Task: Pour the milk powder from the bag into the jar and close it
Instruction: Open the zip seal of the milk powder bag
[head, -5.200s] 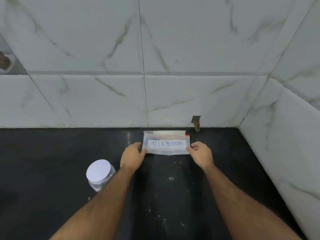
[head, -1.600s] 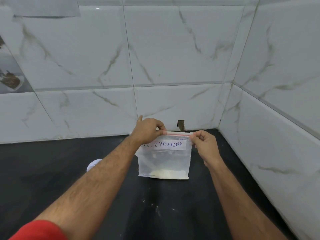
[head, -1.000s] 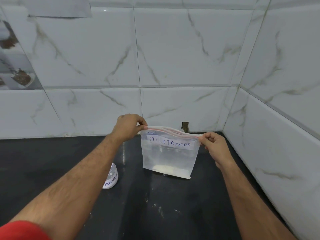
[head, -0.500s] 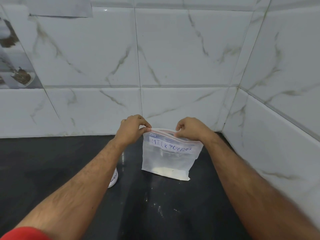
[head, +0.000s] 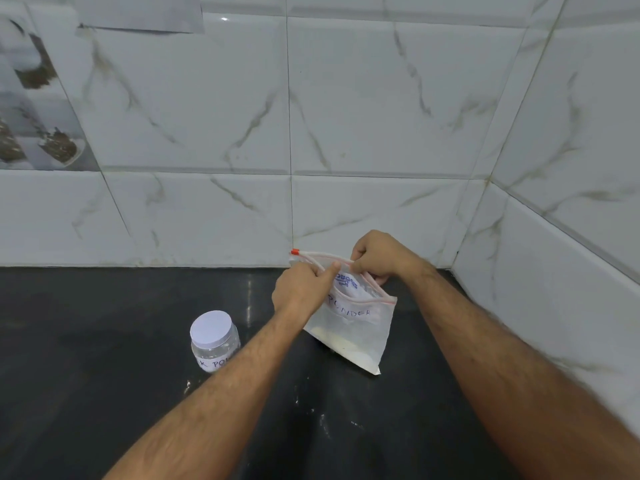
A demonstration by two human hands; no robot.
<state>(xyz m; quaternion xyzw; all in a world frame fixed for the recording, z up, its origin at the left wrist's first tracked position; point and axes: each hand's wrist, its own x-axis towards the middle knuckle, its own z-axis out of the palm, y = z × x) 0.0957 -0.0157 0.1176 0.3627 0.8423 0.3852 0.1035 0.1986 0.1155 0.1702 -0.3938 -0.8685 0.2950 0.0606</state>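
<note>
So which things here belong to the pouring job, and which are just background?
Job:
bag, gripped at its mouth by left hand and right hand
jar, lid on

Background:
counter
wall tiles
paper sheet on the wall

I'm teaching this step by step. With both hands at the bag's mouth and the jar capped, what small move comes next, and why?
Probably set the bag down and unscrew the lid: the bag's mouth already gapes between both hands, left and right, while the jar is capped.

jar (head: 214,341) stands left of bag (head: 349,327) on counter (head: 86,375).
</note>
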